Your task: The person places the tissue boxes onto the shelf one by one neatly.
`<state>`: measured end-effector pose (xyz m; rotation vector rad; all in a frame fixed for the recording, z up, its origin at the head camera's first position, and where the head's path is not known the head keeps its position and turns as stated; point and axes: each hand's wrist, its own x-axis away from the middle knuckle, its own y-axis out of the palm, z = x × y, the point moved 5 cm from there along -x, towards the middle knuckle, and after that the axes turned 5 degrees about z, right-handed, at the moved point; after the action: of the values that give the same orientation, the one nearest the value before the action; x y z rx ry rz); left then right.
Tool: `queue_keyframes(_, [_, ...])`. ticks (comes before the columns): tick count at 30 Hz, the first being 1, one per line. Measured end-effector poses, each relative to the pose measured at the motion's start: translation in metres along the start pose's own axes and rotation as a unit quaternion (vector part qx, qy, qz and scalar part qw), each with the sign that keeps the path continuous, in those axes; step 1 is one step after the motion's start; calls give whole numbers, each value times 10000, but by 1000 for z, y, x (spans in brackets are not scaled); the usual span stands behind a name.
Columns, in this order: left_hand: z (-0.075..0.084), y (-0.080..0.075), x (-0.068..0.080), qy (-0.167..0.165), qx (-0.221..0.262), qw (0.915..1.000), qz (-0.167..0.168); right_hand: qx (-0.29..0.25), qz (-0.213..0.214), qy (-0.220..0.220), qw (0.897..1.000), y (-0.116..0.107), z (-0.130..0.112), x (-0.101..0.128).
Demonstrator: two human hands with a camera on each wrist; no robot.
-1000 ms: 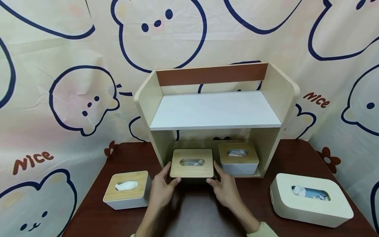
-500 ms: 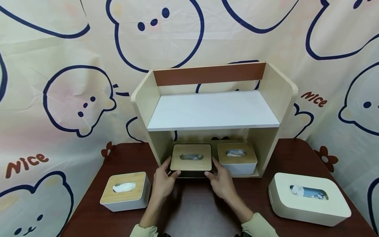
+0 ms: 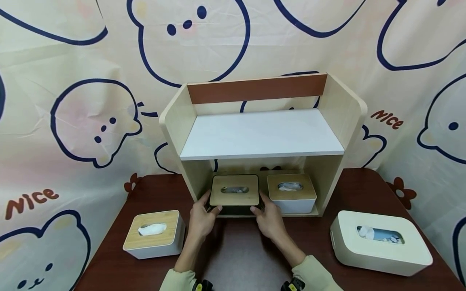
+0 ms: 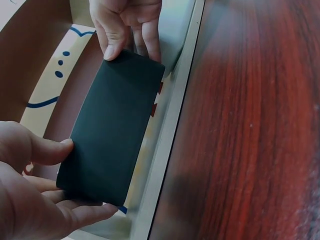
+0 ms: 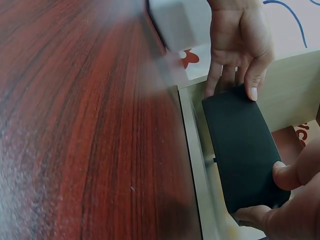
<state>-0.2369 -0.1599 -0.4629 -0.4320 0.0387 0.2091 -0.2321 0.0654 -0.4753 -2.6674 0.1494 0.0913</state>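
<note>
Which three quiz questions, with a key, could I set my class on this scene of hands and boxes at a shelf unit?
1. Multiple choice: what do the left grip and right grip hold between them?
A: a brown rail
B: the wood-topped black box
C: a sheet of white tissue

2. True or false: the wood-topped white box beside it stands inside the shelf unit.

3. Fill the gap: in the head view, the large cream box rests on the table, to the ____ of the shelf unit.

Key: 1: B. 2: True. 3: right.
</note>
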Motion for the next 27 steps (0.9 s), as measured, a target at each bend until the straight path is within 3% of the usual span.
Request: queue_keyframes(27, [-12,9,-8,-85,49,9999,-64,-177,-76,190,9996,10,10,-7])
